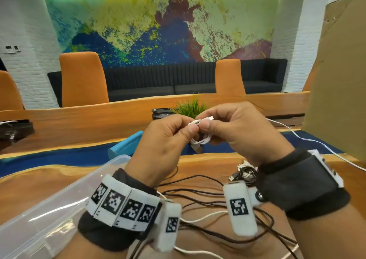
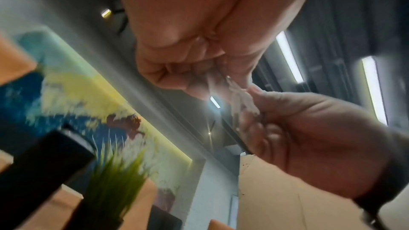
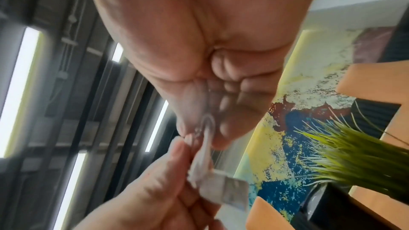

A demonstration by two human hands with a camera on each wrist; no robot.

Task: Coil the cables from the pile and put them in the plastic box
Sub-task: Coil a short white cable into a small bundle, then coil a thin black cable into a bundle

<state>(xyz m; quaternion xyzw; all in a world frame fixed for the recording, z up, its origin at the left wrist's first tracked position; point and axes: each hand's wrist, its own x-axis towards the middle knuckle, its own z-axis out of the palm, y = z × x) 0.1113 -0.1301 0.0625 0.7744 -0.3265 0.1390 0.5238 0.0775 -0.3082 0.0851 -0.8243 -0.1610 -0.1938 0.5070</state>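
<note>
Both hands are raised above the table, holding a small coiled white cable between them. My left hand pinches the coil from the left, and my right hand pinches it from the right with thumb and forefinger. A white plug end sticks out on top, and a metal USB plug hangs below. The wrist views show the same blurred white cable held between curled fingers. A pile of black and white cables lies loose on the table beneath my wrists. The clear plastic box stands at the lower left.
A tall cardboard sheet stands at the right. A long white cable runs along the table by it. A light blue object lies behind the box. A green potted plant and a black device sit beyond my hands.
</note>
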